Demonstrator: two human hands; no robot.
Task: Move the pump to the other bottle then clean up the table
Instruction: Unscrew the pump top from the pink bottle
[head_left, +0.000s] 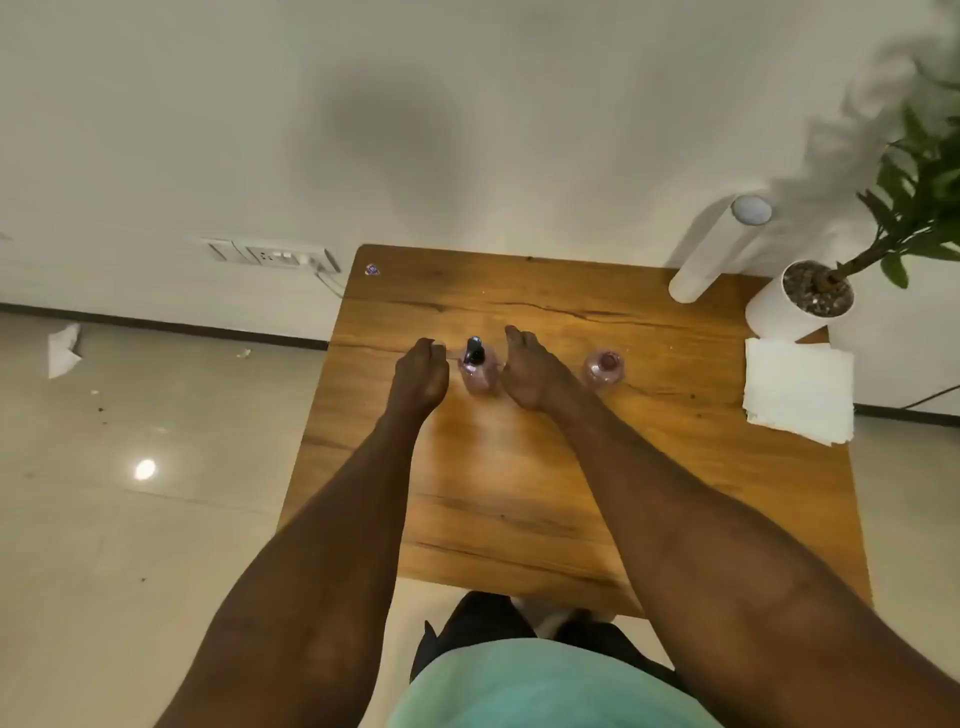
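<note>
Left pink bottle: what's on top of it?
A black pump sits on the left pink bottle, which stands between the left hand and right hand. Whether it is screwed tight cannot be seen.

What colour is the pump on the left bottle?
Black; the pump sits atop the pink bottle, seen in the head view.

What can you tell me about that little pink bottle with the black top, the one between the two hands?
The pink bottle is small and looks like clear tinted plastic or glass. A black pump sits on its neck. It stands upright on the wooden table, to the left of a second pink bottle that has no pump. The left hand and right hand flank it closely; whether either touches it cannot be told.
</note>
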